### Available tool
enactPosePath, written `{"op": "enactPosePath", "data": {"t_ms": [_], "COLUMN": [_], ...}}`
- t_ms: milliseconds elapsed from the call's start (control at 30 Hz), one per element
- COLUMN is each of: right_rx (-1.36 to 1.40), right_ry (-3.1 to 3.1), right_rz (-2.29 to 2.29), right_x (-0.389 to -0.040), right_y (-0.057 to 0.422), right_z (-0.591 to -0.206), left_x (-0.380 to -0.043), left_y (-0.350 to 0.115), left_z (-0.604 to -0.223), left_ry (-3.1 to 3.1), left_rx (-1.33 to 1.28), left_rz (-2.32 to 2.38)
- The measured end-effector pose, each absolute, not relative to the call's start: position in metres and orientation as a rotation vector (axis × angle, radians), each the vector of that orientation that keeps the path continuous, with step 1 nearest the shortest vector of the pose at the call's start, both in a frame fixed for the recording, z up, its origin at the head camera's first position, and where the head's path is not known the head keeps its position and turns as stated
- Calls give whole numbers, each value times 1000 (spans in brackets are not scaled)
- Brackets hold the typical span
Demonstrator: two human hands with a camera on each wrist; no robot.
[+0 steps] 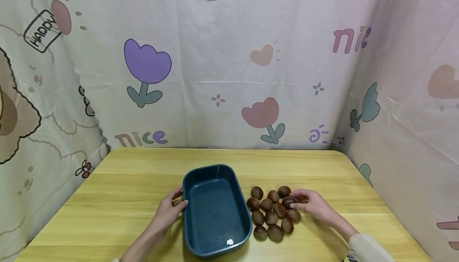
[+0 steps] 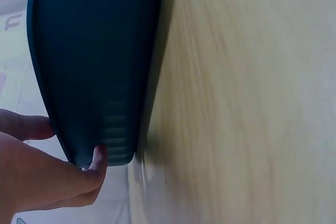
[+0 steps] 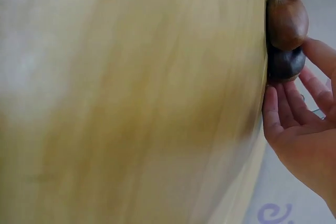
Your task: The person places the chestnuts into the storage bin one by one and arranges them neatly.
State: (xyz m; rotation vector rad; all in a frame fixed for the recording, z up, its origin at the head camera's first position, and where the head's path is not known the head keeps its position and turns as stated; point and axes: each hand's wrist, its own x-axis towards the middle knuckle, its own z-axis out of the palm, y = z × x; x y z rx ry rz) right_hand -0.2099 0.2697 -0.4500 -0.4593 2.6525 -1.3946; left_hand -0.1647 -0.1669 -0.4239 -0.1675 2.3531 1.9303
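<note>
A dark blue rectangular dish (image 1: 216, 214) with rounded corners stands on the table, nothing inside it. At its left side my left hand (image 1: 166, 211) grips the rim, the thumb over the edge. The left wrist view shows fingertips on the ribbed outer wall of the dish (image 2: 94, 66). Right of the dish lies a close cluster of several brown chestnuts (image 1: 271, 218). My right hand (image 1: 313, 204) touches the cluster's right edge with spread fingers. In the right wrist view, fingertips meet a dark chestnut (image 3: 286, 64) and the thumb tip is at a lighter chestnut (image 3: 289, 22).
The wooden table (image 1: 143, 174) runs back to a printed cloth (image 1: 215, 63) hung behind it and at both sides. The dish's right wall stands close beside the nearest chestnuts.
</note>
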Motion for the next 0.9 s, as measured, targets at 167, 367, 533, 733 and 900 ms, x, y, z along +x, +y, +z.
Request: {"op": "enactPosePath", "data": {"t_ms": [167,367,533,733,900], "right_rx": [-428,-370,-329,-321,-340], "right_ry": [2679,2712,2723,2712,2718], "right_rz": [-1345,-1309,-1292,-1318,-1324], "right_x": [-210,-211,-210,-213,-217], "right_y": [267,265,264,265,268], "right_z": [-449,-448,-447,-443,-439], "left_x": [-167,-171,-174,-176,-179], "left_y": [-167,-170,-172,-176,-180], "left_z": [-427,-430,-434,-436,-436], "left_ry": [2248,2071,1984,1950,1886], "left_rx": [-238,-309,-328,-338,-319], "left_rz": [2085,2247,2320,2325,2339]}}
